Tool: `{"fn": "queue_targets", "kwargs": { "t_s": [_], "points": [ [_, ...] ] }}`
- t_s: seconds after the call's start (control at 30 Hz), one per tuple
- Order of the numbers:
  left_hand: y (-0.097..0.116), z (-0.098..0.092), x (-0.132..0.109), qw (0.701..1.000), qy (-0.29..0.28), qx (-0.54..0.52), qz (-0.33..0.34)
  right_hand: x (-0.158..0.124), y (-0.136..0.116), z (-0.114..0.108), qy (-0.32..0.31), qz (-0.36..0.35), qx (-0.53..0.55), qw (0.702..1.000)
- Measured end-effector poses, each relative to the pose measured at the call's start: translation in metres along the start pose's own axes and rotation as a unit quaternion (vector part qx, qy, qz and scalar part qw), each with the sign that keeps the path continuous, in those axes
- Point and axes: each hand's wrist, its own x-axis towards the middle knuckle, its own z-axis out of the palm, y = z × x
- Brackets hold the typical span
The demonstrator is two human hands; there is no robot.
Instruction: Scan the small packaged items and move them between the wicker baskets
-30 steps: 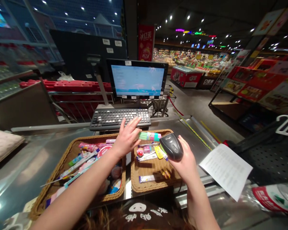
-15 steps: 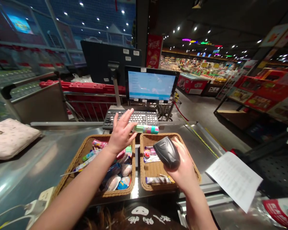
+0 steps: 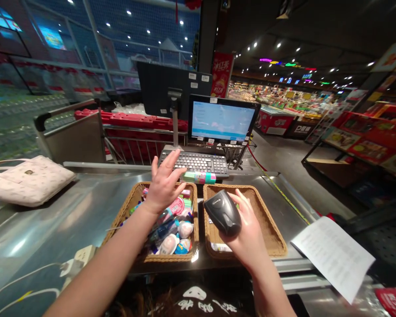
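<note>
And here at the checkout the left hand is up and wide open, fingers fanned, holding nothing, right beside a green-and-pink striped plastic tube lying on its side on the counter, between the keyboard and the baskets; whether a fingertip is touching it is too close to call. Over to the right, the right hand has its fingers curled firmly around a black handheld barcode scanner, gripping the rounded body above the second basket. Now look at those containers! The brown woven wicker basket on the left is packed: pink packets, slim plastic-wrapped sticks, and white egg-shaped capsules crowd together, with a blue-and-white item tucked near the front. Its neighbour, the brown woven wicker basket on the right, shows mostly bare weave, with only a small white packet visible by the heel of the right hand, and the scanner and hand hide part of the rest. Behind it all stands a black cash-register keyboard below a lit till monitor, while a printed white paper sheet lies at the right edge of the brushed-steel counter, and a pale pink handbag sits far over on the left.
</note>
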Motion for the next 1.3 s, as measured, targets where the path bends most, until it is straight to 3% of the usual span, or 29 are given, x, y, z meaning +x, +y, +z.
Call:
{"fn": "queue_targets", "kwargs": {
  "t_s": [0.53, 0.83, 1.07, 1.3],
  "points": [
    [-0.023, -0.02, -0.028, 0.999, -0.019, 0.028, -0.029, 0.007, -0.024, 0.02, -0.025, -0.02, 0.021, 0.999],
    [-0.034, -0.027, -0.047, 0.996, -0.061, 0.021, -0.066, 0.008, -0.029, 0.027, -0.053, -0.004, 0.032, 0.998],
    [-0.051, -0.027, -0.077, 0.986, -0.138, 0.029, -0.091, 0.011, -0.03, 0.039, -0.073, 0.004, 0.058, 0.996],
    [-0.056, -0.013, -0.106, 0.966, -0.24, 0.004, -0.098, 0.011, -0.026, 0.048, -0.087, 0.013, 0.08, 0.993]
  ]
}}
